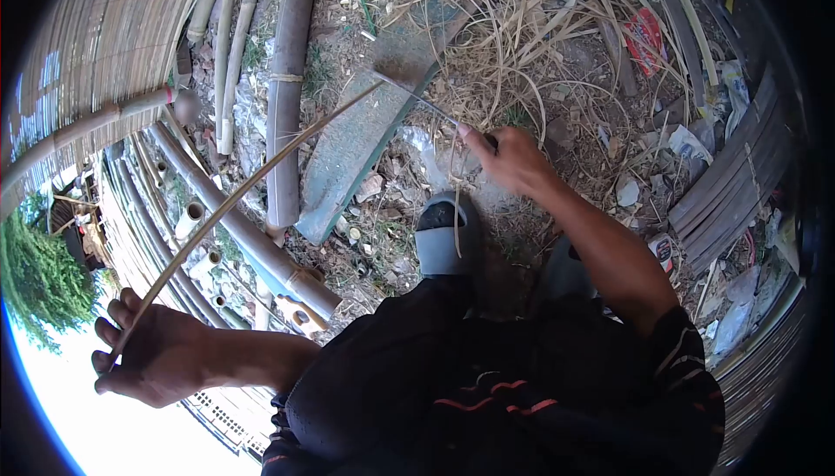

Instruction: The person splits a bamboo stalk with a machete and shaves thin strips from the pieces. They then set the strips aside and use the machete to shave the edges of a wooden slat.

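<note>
My left hand (161, 352) is at the lower left, its fingers closed round one end of a long, thin bamboo strip (230, 204). From there the strip slants up and to the right. Its far end meets the blade of a knife (424, 103) near the blade's tip. My right hand (515, 161) grips the knife's dark handle, with the thumb stretched along it towards the blade. Below that meeting point, a worn green board (348, 163) lies on the ground. Most of the knife's handle is hidden in my fingers.
Curly bamboo shavings (513, 32) cover the ground at the top right. Thick bamboo poles (252, 245) lie at the left, near a saw handle (300, 312). Bundled dark slats (731, 171) lie at the right. My slippered foot (448, 245) stands below the board.
</note>
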The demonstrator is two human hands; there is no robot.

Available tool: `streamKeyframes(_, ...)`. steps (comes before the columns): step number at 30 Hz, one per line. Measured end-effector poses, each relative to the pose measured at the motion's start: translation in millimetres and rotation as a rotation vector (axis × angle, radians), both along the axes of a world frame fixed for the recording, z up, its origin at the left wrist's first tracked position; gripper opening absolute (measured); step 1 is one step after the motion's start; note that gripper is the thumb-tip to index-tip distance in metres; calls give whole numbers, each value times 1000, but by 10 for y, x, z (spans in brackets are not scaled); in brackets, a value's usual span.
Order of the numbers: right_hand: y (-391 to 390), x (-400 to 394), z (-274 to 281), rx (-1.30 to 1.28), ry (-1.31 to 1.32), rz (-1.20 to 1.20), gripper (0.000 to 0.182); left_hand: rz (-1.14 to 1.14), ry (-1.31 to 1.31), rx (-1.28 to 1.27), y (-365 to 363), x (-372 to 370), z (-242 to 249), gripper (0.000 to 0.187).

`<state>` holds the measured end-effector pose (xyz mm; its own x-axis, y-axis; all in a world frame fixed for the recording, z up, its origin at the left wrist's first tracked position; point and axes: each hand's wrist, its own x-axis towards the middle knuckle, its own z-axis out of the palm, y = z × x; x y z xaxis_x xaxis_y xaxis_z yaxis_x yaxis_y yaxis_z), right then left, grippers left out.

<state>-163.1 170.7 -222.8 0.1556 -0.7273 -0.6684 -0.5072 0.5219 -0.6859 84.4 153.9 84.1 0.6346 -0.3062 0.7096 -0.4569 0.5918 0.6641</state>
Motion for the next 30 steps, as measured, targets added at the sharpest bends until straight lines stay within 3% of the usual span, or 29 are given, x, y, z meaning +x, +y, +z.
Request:
streamKeyframes(1,-43,-35,15,-13,6,5,78,-108,24,-10,58,64,66,49)
streamKeyframes(2,-30,-45,24,-11,-21,-33,76,-639,-9,149,272,436,223,54)
streamKeyframes(4,-18,-20,168,-8,-55,-61,75,-176,0,49,141,-75,158,49)
streamKeyframes(6,-32,-37,502,-166,43,20,71,-994,-78,133,299,390,187,42)
streamKeyframes(7,-5,-29,625,-231,-20,33,74,-983,-89,57,289,280,128,30)
streamKeyframes(8,28,-1,817,-330,-123,29,66,-1006,39,-24,285,118,111,30)
streamKeyframes(11,160,137,1399,-584,-430,88,55,-1004,21,-31,313,16,59,18)
streamKeyframes(12,195,171,1492,-581,-435,89,55,-1026,-66,-40,303,-4,49,13)
streamKeyframes(14,238,233,1584,-872,-485,222,56,-1041,-161,-41,296,-14,40,17)
streamKeyframes(15,241,301,1456,-889,-477,166,59,-1067,-174,-44,299,-2,40,18)
streamKeyframes(16,183,330,1249,-887,-488,167,59,-1092,-187,-49,303,7,43,19)
streamKeyframes(18,-24,310,957,-152,-446,28,61,-1120,-201,-56,304,-24,46,20)
streamKeyframes(20,13,261,1002,-151,-392,89,70,-1024,-231,-57,317,-49,24,18)
streamKeyframes(23,181,305,947,-645,-426,136,72,-1032,-195,-47,287,67,43,18)
streamKeyframes(24,98,285,729,-645,-427,131,72,-1040,-181,-41,284,79,52,19)
streamKeyframes(26,-87,231,344,-135,-158,27,72,-1054,-167,-35,283,42,78,20)
streamKeyframes(30,173,275,357,-231,-260,65,74,-1052,-143,-33,254,123,57,18)
